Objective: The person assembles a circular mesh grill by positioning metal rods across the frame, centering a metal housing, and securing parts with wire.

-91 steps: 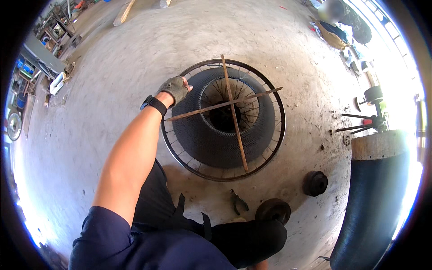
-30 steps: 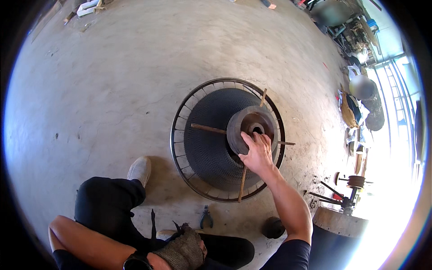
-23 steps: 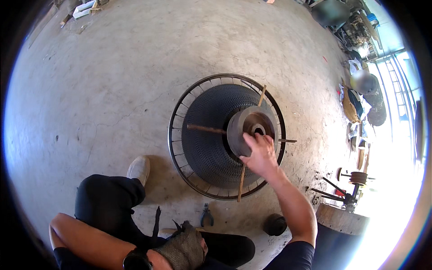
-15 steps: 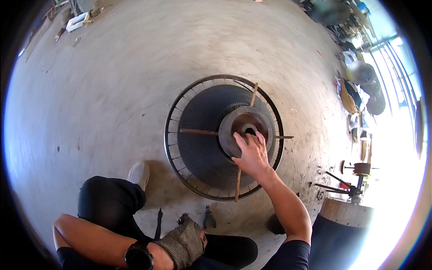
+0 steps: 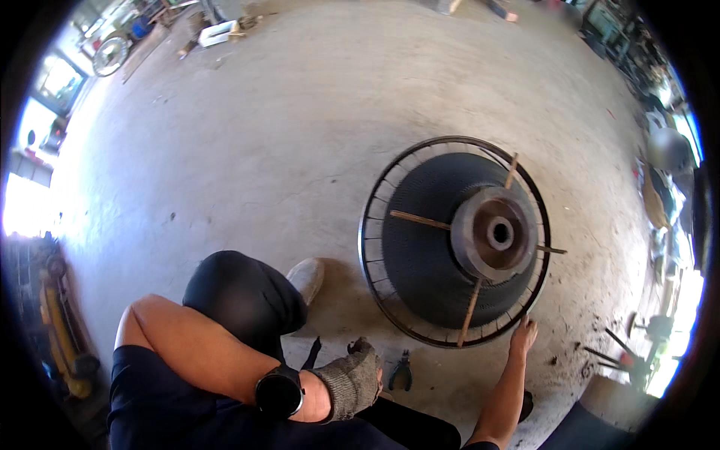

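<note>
A round metal hoop [image 5: 363, 247] with thin spokes surrounds a dark, finely ribbed coil [image 5: 420, 255] on the floor. On top of the coil sits a rusty metal hub [image 5: 469, 251] with a hole in its middle. Several thin wooden sticks [image 5: 420, 219] reach outward from the hub. Bare, my right hand [image 5: 525, 337] has its fingers curled at the hoop's near right edge. My left hand [image 5: 351, 382], in a worn knitted glove, rests by my thigh; its fingers are mostly hidden. Black-handled pliers [image 5: 401, 373] lie just right of it.
A dark strip [image 5: 311, 354] lies left of the glove. My shoe [image 5: 306, 280] stands left of the hoop. A drum-like stand [image 5: 611, 409] with metal rods is at the lower right. Clutter lines the right wall, and a white box [image 5: 220, 34] lies far left.
My right hand has left the hub's top and come down to the hoop's near right edge. The view has shifted, so the scene sits further right. My left hand stays by my thigh.
</note>
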`<state>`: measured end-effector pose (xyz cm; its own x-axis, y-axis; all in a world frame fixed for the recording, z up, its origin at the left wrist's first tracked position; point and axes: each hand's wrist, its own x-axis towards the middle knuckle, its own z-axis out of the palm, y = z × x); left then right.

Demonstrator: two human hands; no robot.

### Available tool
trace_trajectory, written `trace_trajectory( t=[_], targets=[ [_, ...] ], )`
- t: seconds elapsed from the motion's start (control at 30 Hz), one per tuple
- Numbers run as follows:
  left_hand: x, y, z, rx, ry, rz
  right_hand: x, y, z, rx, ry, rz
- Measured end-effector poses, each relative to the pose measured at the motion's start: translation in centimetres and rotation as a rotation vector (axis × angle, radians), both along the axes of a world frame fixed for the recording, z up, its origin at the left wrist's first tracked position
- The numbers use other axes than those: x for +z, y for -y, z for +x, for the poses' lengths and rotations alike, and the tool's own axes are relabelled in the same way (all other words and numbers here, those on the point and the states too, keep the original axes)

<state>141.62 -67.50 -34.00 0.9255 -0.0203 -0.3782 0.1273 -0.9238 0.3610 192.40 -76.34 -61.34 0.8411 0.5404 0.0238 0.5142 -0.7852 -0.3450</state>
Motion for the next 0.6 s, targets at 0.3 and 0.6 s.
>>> trace_trajectory(
  t=[0.3,0.6],
  targets=[
    [-0.9,2.9,-0.5,0.071,-0.071,-0.032,-3.6,0.7,-1.1,-0.099,-0.481,-0.001],
    [-1.9,3.4,0.1,0.023,-0.127,-0.003,0.1,2.0,-8.0,-0.164,-0.842,0.107]
  ],
)
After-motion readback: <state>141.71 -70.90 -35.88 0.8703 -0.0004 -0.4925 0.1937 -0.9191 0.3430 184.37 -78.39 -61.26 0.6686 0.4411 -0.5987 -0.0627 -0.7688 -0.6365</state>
